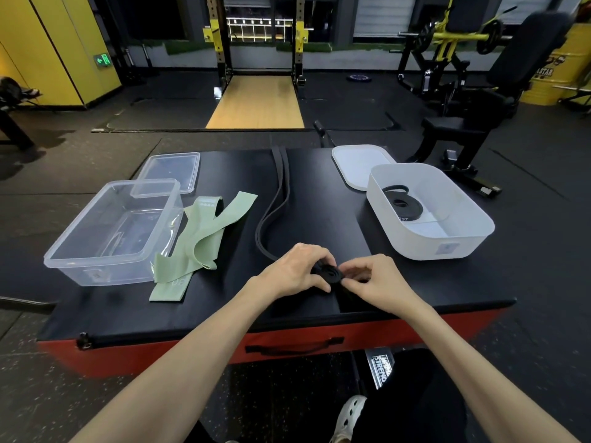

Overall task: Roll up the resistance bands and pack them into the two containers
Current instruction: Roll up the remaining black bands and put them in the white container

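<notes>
Head view: left hand (pixel 297 270) and right hand (pixel 374 279) both pinch the black band coil (pixel 329 274) at the counter's (pixel 415 282) near edge, likely to hold its turns tight while the loose tail (pixel 281 193) trails away. A rolled band (pixel 403 204) lies in the white container (pixel 431 244); green bands (pixel 204 231) wait beside the clear container (pixel 105 276).

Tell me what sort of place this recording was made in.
Almost certainly a gym: a black-and-yellow steel power rack over a wooden lifting platform, a yellow-and-black plate-loaded weight machine, and black rubber flooring.

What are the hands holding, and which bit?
The black band, at its rolled-up near end: the left hand grips the coil, the right hand pinches its other side.
</notes>
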The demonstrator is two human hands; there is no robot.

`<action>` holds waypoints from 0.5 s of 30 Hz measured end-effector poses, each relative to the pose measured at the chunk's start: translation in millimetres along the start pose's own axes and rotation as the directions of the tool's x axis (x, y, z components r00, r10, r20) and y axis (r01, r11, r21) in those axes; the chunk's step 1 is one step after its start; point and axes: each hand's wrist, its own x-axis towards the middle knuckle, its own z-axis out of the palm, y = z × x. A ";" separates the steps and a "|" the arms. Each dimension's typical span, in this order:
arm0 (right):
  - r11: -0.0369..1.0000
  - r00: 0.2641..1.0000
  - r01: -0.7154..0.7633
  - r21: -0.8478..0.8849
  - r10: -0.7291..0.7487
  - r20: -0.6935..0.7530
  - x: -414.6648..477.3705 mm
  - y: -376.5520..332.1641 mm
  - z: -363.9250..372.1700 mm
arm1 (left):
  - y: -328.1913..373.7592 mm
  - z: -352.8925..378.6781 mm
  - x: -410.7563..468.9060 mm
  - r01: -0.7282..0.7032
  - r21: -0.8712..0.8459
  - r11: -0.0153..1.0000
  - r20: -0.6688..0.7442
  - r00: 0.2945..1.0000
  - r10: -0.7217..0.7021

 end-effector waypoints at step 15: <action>0.989 0.971 -0.013 0.145 -0.022 0.237 28.4 -10.0 -16.9 | -1.8 -3.3 -10.9 0.073 -0.045 0.996 -0.044 0.996 -0.075</action>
